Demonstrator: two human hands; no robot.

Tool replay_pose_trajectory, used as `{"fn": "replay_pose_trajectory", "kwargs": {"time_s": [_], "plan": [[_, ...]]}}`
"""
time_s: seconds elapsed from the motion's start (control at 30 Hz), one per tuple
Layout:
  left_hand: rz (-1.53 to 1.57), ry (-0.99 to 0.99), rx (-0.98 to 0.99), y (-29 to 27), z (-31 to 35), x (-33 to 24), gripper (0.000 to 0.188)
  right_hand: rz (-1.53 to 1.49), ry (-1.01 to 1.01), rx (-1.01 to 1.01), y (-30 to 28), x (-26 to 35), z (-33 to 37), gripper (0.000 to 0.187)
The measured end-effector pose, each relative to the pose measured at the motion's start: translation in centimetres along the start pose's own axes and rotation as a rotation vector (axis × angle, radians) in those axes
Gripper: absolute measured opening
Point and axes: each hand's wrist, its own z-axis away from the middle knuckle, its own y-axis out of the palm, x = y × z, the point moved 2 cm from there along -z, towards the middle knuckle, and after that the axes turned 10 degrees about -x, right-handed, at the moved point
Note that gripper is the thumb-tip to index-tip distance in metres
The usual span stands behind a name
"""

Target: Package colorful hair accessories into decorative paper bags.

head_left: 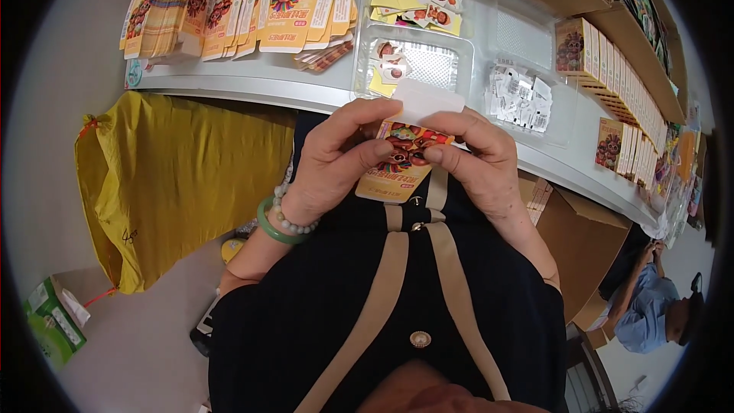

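Between my two hands is a small orange and white carton (401, 160) printed with cartoon figures, its white flap standing up at the far end. My left hand (344, 145) grips the carton's left side, thumb on the printed face and fingers behind. On the right side my right hand (478, 149) pinches it the same way, near the flap. Just beyond the hands, a clear plastic tray (466, 50) holds cartoon stickers (420, 0) on yellow backing in one compartment and a few more in the nearer one. Small white printed packets (520, 99) lie in a compartment to the right.
Flat cartons (298, 4) stand in stacks at the table's far left. Rows of filled-out cartons (612, 69) line the right, beside a cardboard box (646, 38). A yellow sack (183, 183) hangs below the table edge at left. Another person (650, 310) in blue is at the lower right.
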Motion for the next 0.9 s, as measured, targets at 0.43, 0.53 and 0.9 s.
{"fn": "replay_pose_trajectory", "kwargs": {"time_s": [0.43, 0.53, 0.9], "plan": [[0.049, -0.203, 0.262, -1.0, -0.4, 0.2, 0.035, 0.106, 0.015, 0.136, -0.4, 1.4, 0.0, 0.013], [-0.016, -0.115, 0.145, -0.9, -0.2, 0.5, 0.035, 0.187, -0.015, 0.133, 0.4, 1.9, -0.1, 0.018], [-0.19, 0.168, 0.229, -0.5, -1.4, 0.7, 0.034, -0.088, 0.057, 0.148, -1.0, 1.5, -2.4, 0.012]]}}
